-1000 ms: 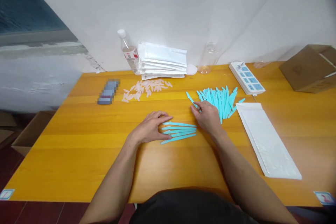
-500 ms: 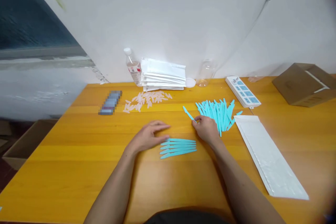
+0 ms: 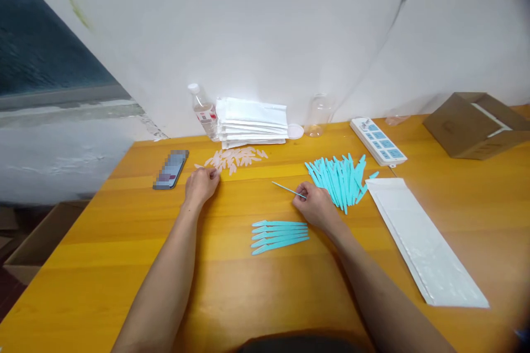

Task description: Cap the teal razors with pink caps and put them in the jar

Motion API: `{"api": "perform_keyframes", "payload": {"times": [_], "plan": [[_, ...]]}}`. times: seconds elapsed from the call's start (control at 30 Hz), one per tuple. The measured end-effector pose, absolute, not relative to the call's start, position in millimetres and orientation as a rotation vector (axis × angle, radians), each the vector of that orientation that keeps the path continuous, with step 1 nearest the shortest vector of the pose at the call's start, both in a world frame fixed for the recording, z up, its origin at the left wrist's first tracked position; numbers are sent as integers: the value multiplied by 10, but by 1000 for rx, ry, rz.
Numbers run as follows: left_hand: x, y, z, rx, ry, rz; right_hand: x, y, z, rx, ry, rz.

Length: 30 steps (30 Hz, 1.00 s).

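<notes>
Since half a second ago, the left hand [image 3: 201, 185] has left the row of four teal sticks [image 3: 280, 236] and reached out to the scatter of small pale caps [image 3: 234, 158] near the wall, while the right hand [image 3: 317, 207] has drawn one teal stick [image 3: 289, 190] clear of the loose teal pile [image 3: 340, 177].

That single stick is pinched at its near end between the right thumb and fingers; its long thin end points left and away, raised above the wooden table [image 3: 124, 265]. It sits between the two hands, well apart from the caps.

At the near edge of the cap scatter, the left fingertips are curled together; whether they already grip a cap cannot be told, as the pieces are tiny and pale.

Risks, as a judgement: held only at one end, the stick could twist or slip, and its free end could swing into the neat row below and knock it askew. The left fingers could push caps towards the phone [image 3: 171, 169] or pick up two at once.

A long white pouch [image 3: 422, 240] lies right of the pile.
</notes>
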State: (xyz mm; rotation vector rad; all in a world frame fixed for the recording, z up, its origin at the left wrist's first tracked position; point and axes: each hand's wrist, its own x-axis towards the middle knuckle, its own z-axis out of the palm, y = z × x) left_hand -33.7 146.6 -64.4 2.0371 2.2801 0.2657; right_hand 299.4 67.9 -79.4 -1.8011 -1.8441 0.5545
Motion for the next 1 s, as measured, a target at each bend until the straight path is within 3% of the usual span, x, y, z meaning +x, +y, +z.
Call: {"api": "perform_keyframes", "payload": {"times": [0.07,0.17,0.27,0.47,0.77,1.0], "plan": [[-346,1481,-624,2049,2275,273,3000,690,-828,-1762,-1829,569],[-298,1390,-584,1963,2183,555,3006,710,-859,-1690,-1820,573],[-122,1168,-584,1628,1767,841,2998,723,-868,-1615,-1808,609],[296,764,-806,1023,1233,969,2967,703,-872,-1479,-1816,681],[455,711,-813,1184,1323,947,2939,685,-878,-1321,-1903,568],[539,652,-803,1427,1295,792,2917,637,-819,-1229,-1984,660]]}}
